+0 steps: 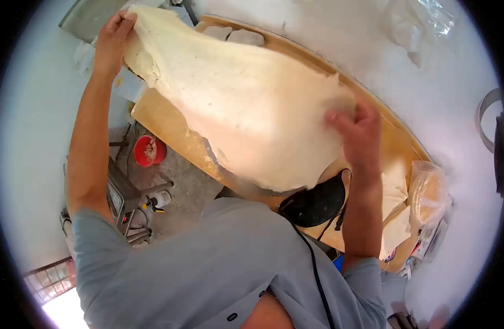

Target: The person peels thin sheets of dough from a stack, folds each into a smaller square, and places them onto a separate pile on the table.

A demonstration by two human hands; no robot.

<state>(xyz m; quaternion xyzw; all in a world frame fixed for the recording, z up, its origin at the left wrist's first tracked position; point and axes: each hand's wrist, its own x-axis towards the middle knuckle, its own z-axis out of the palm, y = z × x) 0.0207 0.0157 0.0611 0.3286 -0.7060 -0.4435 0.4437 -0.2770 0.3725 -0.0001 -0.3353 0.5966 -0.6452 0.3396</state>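
Note:
A wide, pale sheet of dough (235, 93) with ragged edges stretches between my two hands over a wooden worktop (164, 118). At its far left corner, my left hand (116, 38) is closed, pinching the edge between thumb and fingers. My right hand (361, 131) is closed around the sheet's right end; it is slightly blurred and the fingertips are partly hidden. The sheet covers much of the worktop. A black pouch with a strap (315, 203) lies just below its lower right edge, close to my right forearm.
Folded pale sheets (394, 208) lie at the worktop's right end, beside a clear plastic bag of round pieces (428, 194). Greyish lumps (246, 37) sit at the back edge. A red bucket (150, 151) and a spray bottle (159, 200) stand on the floor at left.

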